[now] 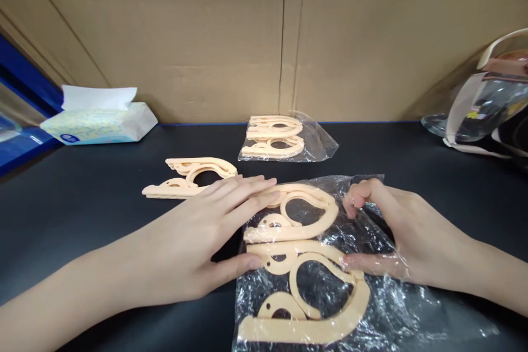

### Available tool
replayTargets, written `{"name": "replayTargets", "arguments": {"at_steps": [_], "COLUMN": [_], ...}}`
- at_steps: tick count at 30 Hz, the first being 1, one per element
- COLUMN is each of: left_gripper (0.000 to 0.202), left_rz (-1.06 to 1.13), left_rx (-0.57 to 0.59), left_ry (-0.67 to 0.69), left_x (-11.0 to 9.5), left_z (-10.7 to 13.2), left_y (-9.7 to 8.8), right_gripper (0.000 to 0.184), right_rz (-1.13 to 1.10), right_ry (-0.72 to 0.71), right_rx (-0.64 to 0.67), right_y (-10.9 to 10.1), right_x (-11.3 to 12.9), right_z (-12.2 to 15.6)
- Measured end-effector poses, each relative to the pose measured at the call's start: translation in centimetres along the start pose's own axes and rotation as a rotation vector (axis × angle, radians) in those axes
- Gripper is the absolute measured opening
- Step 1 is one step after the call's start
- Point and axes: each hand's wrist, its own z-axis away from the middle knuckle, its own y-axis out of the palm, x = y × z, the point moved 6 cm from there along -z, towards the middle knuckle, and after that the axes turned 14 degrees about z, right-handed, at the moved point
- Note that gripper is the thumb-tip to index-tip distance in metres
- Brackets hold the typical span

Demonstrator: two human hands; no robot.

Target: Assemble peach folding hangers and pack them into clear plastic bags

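Two peach-coloured folding hangers lie folded in a clear plastic bag: an upper hanger (317,225) and a lower hanger (305,330). My left hand (214,225) rests over the bag's left edge, fingers stretched out and thumb apart, touching the hangers' left ends. At the right side of the plastic bag (396,308) is my right hand (400,225). Its fingers are bent, with a gap between them and the thumb; the thumb touches the lower hanger's right end, with film around it. Another folded hanger (177,190) lies loose beyond my left hand, partly hidden by it.
Farther back sits a second clear bag (322,140) with folded hangers (274,129) inside. A tissue pack (107,121) stands at the back left. A clear bottle with a strap (478,104) is at the back right. A cardboard wall (206,38) rises behind the black table (198,140).
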Motion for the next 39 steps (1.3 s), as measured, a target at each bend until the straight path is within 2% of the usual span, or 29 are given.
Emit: {"name": "replayTargets", "arguments": {"at_steps": [5, 10, 15, 21, 25, 29, 32, 35, 39], "left_gripper": [0.068, 0.067, 0.065, 0.062, 0.061, 0.076, 0.085, 0.082, 0.079], "left_rz": [0.019, 0.070, 0.068, 0.093, 0.065, -0.005, -0.096, -0.182, -0.293], "left_rx": [0.050, 0.019, 0.039, -0.012, -0.046, -0.042, -0.057, -0.079, 0.016], "left_ry": [-0.005, -0.021, -0.017, -0.015, -0.040, -0.072, -0.156, -0.315, -0.451], "left_x": [-0.1, -0.1, -0.1, -0.1, 0.2, 1.7, 4.0, 6.6, 8.9], "left_z": [-0.2, -0.2, -0.2, 0.1, 0.3, 0.4, 0.9, 1.8, 3.3], "left_y": [0.2, 0.0, 0.1, 0.2, -0.4, -1.9, -3.9, -6.0, -7.2], "right_gripper": [0.044, 0.044, 0.041, 0.041, 0.032, 0.019, 0.009, 0.011, 0.015], "right_rz": [-0.021, -0.062, -0.066, -0.058, -0.097, -0.080, 0.006, 0.063, 0.056], "right_ry": [0.003, 0.027, 0.029, -0.011, 0.017, 0.020, 0.007, 0.014, 0.062], "right_rx": [0.022, 0.019, 0.012, -0.009, -0.060, -0.150, -0.174, -0.177, -0.195], "right_y": [0.4, 0.7, 0.5, 0.3, 0.1, -0.8, -1.3, -1.5, -1.9], "right_x": [0.1, -0.1, -0.1, -0.1, -0.6, -1.0, -1.3, -1.6, -2.0], "right_z": [0.0, 0.3, 0.2, -0.1, 0.0, 0.2, 0.2, 0.1, 0.1]}}
